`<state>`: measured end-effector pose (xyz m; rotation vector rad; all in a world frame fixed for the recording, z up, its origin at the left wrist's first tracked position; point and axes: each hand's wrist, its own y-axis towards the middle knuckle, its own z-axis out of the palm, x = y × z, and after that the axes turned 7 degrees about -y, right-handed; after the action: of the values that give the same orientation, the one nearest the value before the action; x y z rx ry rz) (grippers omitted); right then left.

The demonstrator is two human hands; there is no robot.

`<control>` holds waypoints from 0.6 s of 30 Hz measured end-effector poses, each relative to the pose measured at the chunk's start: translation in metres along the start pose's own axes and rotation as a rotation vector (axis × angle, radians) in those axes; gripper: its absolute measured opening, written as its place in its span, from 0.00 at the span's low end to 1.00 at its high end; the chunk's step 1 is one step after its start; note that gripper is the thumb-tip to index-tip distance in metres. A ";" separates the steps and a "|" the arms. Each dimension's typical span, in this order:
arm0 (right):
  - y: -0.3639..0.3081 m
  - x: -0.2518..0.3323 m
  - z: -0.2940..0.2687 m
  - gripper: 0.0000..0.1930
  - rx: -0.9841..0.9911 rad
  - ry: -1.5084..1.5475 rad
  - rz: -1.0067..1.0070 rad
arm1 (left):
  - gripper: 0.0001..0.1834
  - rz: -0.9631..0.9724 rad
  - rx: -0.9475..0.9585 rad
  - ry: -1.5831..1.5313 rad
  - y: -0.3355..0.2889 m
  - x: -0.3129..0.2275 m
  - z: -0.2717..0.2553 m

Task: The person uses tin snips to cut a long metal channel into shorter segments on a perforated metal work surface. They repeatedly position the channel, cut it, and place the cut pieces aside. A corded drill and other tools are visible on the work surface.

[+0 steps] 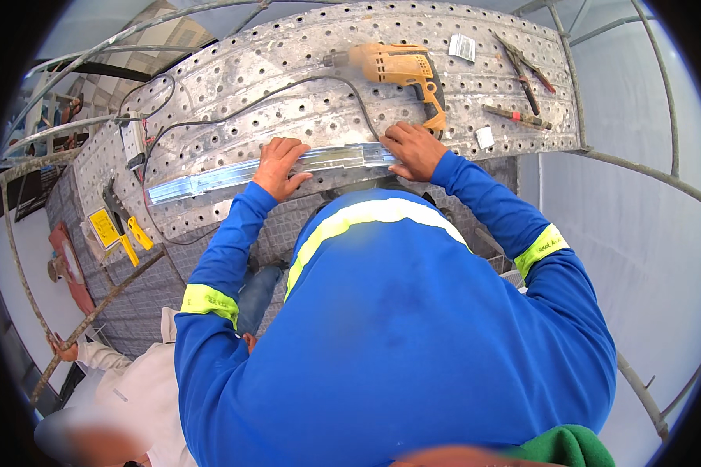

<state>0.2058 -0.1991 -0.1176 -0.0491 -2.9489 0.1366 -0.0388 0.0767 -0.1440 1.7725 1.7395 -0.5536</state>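
Observation:
A long, shiny metal channel (pixel 339 159) lies along the near edge of a perforated metal platform (pixel 234 101). My left hand (pixel 280 166) straddles its middle, fingers bent over the far edge and the thumb on the near side. Around the right end, my right hand (pixel 415 151) is closed in a similar way, its fingertips partly hidden. An orange and black power drill (pixel 401 68) lies just beyond my right hand, its chuck facing left. A dark cord (pixel 265 109) curves from near the drill's handle across the platform.
Snips (pixel 522 71), a red-banded hand tool (pixel 517 117) and white packets (pixel 461 47) lie at right. Left are a power strip (pixel 132 142), a yellow card (pixel 103 227) and a yellow-handled tool (pixel 125 222). Scaffold tubes (pixel 576 86) frame the platform. Another person (pixel 144 405) stands lower left.

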 end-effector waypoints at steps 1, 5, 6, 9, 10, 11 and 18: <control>0.000 0.000 0.000 0.32 -0.001 -0.002 -0.005 | 0.33 0.007 0.003 -0.002 -0.001 -0.001 0.001; 0.000 0.000 -0.004 0.32 0.010 0.061 -0.043 | 0.33 0.001 0.024 -0.032 -0.006 -0.005 0.002; 0.000 0.002 -0.004 0.32 0.017 0.072 -0.039 | 0.33 0.005 0.025 -0.032 -0.008 -0.006 0.001; 0.001 0.006 -0.005 0.32 0.019 0.085 -0.022 | 0.33 -0.001 0.036 -0.027 -0.009 -0.006 -0.002; 0.002 0.009 -0.005 0.32 0.036 0.085 -0.012 | 0.34 -0.022 0.050 -0.030 -0.010 -0.006 -0.003; 0.003 0.011 -0.004 0.33 0.074 0.092 0.007 | 0.34 -0.043 0.066 -0.035 -0.012 -0.007 -0.004; 0.002 0.028 -0.003 0.34 -0.048 0.092 0.062 | 0.36 -0.052 0.046 0.050 -0.017 -0.005 -0.005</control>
<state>0.1790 -0.1959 -0.1102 -0.1494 -2.8599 0.0701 -0.0563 0.0760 -0.1394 1.7914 1.8248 -0.5795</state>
